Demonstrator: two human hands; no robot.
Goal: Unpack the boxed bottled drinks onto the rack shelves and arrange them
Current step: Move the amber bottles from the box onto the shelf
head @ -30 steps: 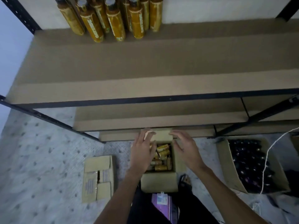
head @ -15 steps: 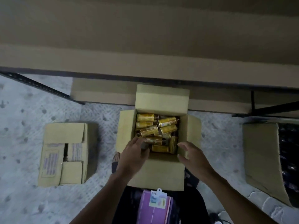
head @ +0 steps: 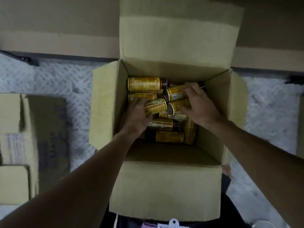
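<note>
Lifting from a loose pile is the main hazard at this stage: the bottles (head: 164,125) lie on their sides, crossed over one another, in the bottom of the open box (head: 105,104), which stands on the floor (head: 57,79) below the shelf (head: 49,22). The left hand (head: 138,116) is wrapped round one bottle (head: 156,106) near the middle of the pile, fingers above and thumb beneath. The right hand (head: 199,109) lies spread across an upper bottle (head: 176,94) with its thumb toward the one below; whether that grip is closed cannot be told. Pulling either bottle upward is likely to shift the neighbours touching it, so they may roll and knock together. The labels look smooth, so a one-handed hold on the body could slip during the lift to the shelf. The raised rear flap (head: 177,30) stands between box and shelf and may catch a wrist or a bottle. Dim light makes caps and necks hard to pick out
</note>
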